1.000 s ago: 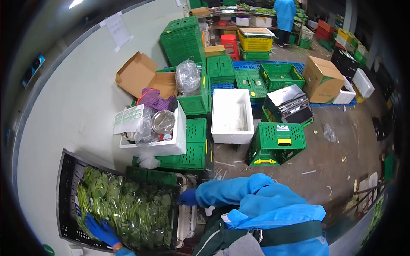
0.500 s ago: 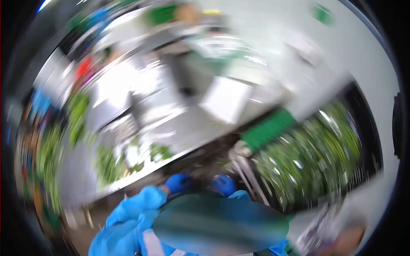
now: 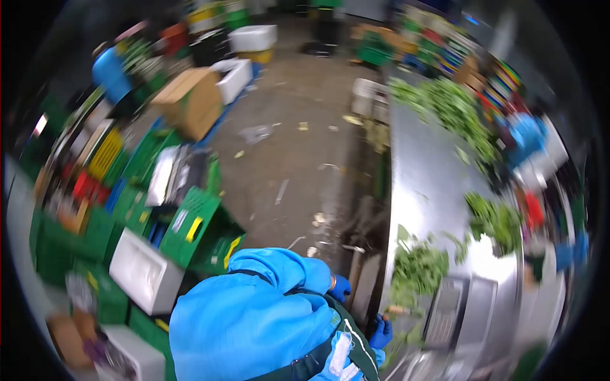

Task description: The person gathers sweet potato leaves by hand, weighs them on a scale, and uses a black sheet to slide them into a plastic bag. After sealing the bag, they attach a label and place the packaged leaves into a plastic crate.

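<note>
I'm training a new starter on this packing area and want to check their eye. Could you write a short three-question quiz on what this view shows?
1. Multiple choice: Which colour covers both the left hand and the right hand?
A) Yellow
B) Blue
C) White

2. True or false: A large cardboard box stands beside a white foam box.

3. Fill in the blank: Loose ____ lie in heaps on the metal table.

Key:
1. B
2. True
3. Leafy greens
</note>
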The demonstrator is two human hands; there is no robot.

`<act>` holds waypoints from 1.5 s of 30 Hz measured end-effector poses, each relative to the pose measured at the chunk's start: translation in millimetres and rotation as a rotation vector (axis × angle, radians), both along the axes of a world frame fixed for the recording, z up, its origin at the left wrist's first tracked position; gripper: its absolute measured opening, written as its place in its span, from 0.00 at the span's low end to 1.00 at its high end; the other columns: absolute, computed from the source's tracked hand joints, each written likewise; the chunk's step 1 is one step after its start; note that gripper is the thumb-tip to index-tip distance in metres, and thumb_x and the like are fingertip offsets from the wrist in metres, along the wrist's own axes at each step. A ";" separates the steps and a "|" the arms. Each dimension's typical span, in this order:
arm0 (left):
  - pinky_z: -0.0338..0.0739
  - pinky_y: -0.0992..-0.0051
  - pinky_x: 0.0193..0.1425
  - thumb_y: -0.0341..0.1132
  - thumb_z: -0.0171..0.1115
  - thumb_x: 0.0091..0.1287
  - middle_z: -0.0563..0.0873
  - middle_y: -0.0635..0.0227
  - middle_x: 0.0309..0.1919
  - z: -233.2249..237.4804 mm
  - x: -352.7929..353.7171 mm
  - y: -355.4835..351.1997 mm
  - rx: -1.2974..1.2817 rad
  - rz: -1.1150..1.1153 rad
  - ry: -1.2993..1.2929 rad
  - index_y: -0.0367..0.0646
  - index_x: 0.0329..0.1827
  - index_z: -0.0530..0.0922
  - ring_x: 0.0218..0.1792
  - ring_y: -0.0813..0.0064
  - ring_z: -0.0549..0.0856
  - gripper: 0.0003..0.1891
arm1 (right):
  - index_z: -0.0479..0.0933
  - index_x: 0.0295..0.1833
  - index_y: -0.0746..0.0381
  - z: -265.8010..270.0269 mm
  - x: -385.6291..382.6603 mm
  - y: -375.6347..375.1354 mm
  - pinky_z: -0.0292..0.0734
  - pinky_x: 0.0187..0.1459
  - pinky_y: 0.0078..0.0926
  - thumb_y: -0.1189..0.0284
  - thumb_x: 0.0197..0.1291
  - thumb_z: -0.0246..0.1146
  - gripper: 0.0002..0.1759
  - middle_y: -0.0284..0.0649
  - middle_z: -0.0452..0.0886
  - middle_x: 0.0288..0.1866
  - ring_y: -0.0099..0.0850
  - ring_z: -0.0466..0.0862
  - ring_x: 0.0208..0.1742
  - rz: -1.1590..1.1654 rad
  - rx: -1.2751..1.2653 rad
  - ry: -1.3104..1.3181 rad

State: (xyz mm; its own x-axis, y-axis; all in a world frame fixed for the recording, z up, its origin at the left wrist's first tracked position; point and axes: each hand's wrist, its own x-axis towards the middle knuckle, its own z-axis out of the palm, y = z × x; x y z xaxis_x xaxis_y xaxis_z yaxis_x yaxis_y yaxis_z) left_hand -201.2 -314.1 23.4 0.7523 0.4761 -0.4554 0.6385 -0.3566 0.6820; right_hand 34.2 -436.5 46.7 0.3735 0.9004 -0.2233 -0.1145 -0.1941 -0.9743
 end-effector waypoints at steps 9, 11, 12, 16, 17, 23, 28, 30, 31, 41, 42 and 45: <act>0.73 0.66 0.49 0.47 0.56 0.54 0.82 0.61 0.41 -51.6 -189.7 -15.1 0.148 1.428 -0.044 0.48 0.45 0.79 0.43 0.60 0.80 0.19 | 0.74 0.46 0.69 35.5 -124.5 180.2 0.74 0.49 0.25 0.81 0.59 0.53 0.10 0.44 0.79 0.41 0.30 0.79 0.43 0.814 0.076 0.039; 0.74 0.64 0.48 0.49 0.57 0.52 0.83 0.59 0.39 -68.2 -226.5 -60.2 0.066 1.639 0.001 0.47 0.41 0.81 0.42 0.58 0.81 0.19 | 0.73 0.48 0.70 31.6 -140.7 198.5 0.74 0.49 0.25 0.81 0.60 0.51 0.11 0.44 0.79 0.42 0.30 0.80 0.43 0.926 0.122 0.014; 0.74 0.63 0.47 0.50 0.58 0.51 0.82 0.56 0.40 -83.1 -237.9 -84.8 0.074 1.718 0.053 0.46 0.40 0.81 0.43 0.57 0.81 0.20 | 0.73 0.48 0.70 32.1 -147.9 203.2 0.74 0.49 0.25 0.81 0.60 0.51 0.11 0.43 0.79 0.42 0.29 0.79 0.43 0.983 0.132 0.015; 0.75 0.64 0.41 0.52 0.56 0.52 0.83 0.61 0.36 -86.4 -238.4 -176.6 -0.141 1.797 0.318 0.48 0.39 0.82 0.38 0.59 0.82 0.20 | 0.74 0.47 0.70 22.4 -158.9 197.5 0.74 0.49 0.24 0.81 0.60 0.53 0.11 0.43 0.79 0.42 0.29 0.79 0.42 1.060 0.135 0.023; 0.75 0.63 0.43 0.53 0.56 0.52 0.83 0.60 0.37 -103.5 -233.2 -197.6 -0.164 1.748 0.374 0.49 0.39 0.82 0.38 0.58 0.81 0.20 | 0.74 0.47 0.71 23.7 -159.5 191.7 0.74 0.48 0.24 0.81 0.59 0.54 0.11 0.42 0.79 0.42 0.29 0.79 0.42 1.076 0.113 0.032; 0.73 0.63 0.48 0.53 0.56 0.52 0.82 0.58 0.41 -118.7 -206.8 -199.5 -0.235 1.515 0.427 0.47 0.41 0.81 0.42 0.58 0.80 0.22 | 0.75 0.46 0.70 -17.6 -107.4 158.4 0.75 0.46 0.24 0.81 0.58 0.56 0.10 0.41 0.79 0.40 0.28 0.80 0.41 1.043 -0.011 0.009; 0.72 0.66 0.53 0.48 0.56 0.54 0.81 0.60 0.45 -79.7 -182.2 -128.6 -0.151 1.432 0.205 0.45 0.46 0.79 0.47 0.61 0.80 0.21 | 0.77 0.43 0.69 -25.7 -61.6 150.5 0.74 0.45 0.23 0.77 0.57 0.58 0.10 0.40 0.82 0.37 0.25 0.79 0.39 0.964 0.051 -0.252; 0.72 0.67 0.53 0.47 0.57 0.54 0.82 0.61 0.44 -73.5 -173.7 -91.1 -0.145 1.305 0.160 0.46 0.46 0.79 0.46 0.63 0.80 0.20 | 0.78 0.42 0.69 18.8 -62.1 154.6 0.73 0.45 0.22 0.74 0.56 0.59 0.11 0.40 0.82 0.37 0.25 0.79 0.39 0.890 -0.025 -0.376; 0.73 0.69 0.52 0.47 0.57 0.54 0.83 0.62 0.42 -81.1 -168.8 -71.2 -0.161 1.291 0.088 0.46 0.45 0.80 0.45 0.65 0.81 0.19 | 0.78 0.41 0.69 31.6 -61.1 156.3 0.72 0.47 0.21 0.73 0.56 0.59 0.11 0.41 0.81 0.39 0.26 0.79 0.40 0.777 0.017 -0.306; 0.75 0.77 0.45 0.24 0.50 0.61 0.82 0.63 0.37 -16.1 -90.0 240.6 0.109 1.303 -0.641 0.34 0.46 0.77 0.38 0.74 0.81 0.12 | 0.73 0.48 0.70 54.0 -19.6 248.7 0.71 0.50 0.22 0.77 0.58 0.56 0.13 0.42 0.80 0.41 0.27 0.79 0.45 0.119 -0.059 0.248; 0.75 0.77 0.45 0.24 0.50 0.61 0.82 0.63 0.37 0.0 -72.5 270.0 0.079 1.265 -0.633 0.34 0.46 0.77 0.38 0.74 0.81 0.12 | 0.73 0.48 0.70 54.1 -14.6 261.9 0.71 0.50 0.22 0.77 0.58 0.56 0.13 0.42 0.80 0.41 0.27 0.79 0.45 0.073 -0.069 0.246; 0.73 0.79 0.44 0.28 0.54 0.62 0.81 0.64 0.40 46.4 -18.2 350.0 0.029 1.162 -0.846 0.36 0.49 0.76 0.42 0.76 0.79 0.13 | 0.72 0.49 0.71 51.1 -2.6 297.6 0.70 0.52 0.21 0.78 0.59 0.55 0.13 0.43 0.79 0.44 0.28 0.79 0.46 0.051 -0.018 0.137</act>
State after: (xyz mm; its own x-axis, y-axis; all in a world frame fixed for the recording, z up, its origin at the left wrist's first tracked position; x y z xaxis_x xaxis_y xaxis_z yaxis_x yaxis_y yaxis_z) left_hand -219.4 36.0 69.8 -0.0274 0.9981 -0.0555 -0.0139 0.0551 0.9984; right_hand 31.6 -138.9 97.8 0.2927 0.9126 -0.2853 -0.2358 -0.2203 -0.9465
